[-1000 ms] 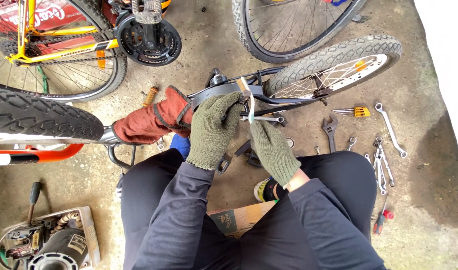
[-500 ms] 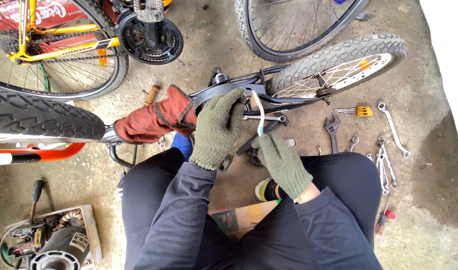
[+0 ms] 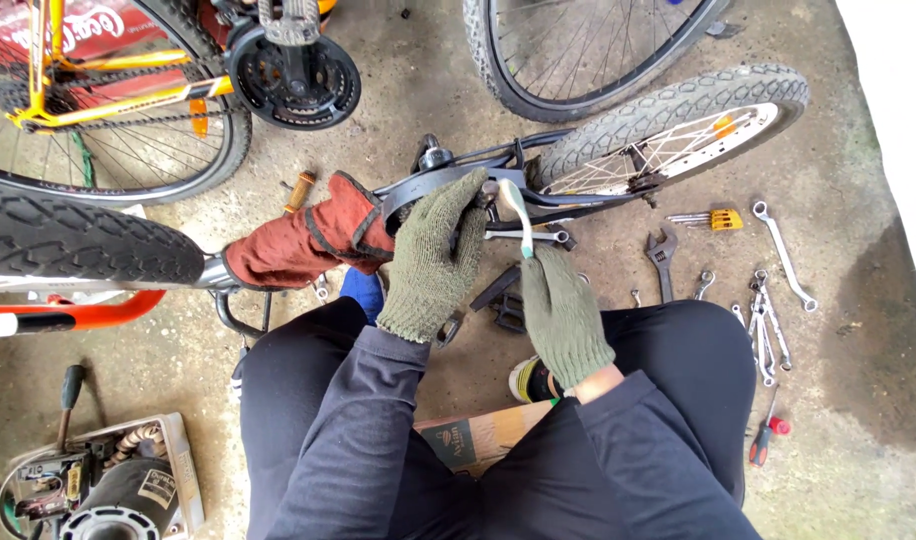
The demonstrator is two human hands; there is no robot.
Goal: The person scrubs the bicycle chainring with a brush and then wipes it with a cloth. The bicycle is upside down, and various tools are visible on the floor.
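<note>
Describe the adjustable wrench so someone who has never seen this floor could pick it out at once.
Start at the small knobby bicycle wheel lying on the concrete. Just below its hub, right of the person's right hand, lies the adjustable wrench. It is dark and thick-headed, unlike the slim silvery spanners farther right.

Both hands in knitted olive-green work gloves, left hand and right hand, ribbed at the cuffs, fabric a little fuzzy and worn. Long dark navy sleeves down to the wrists, creased at the elbows. Black trousers over both knees. A light-soled shoe between the legs.
</note>
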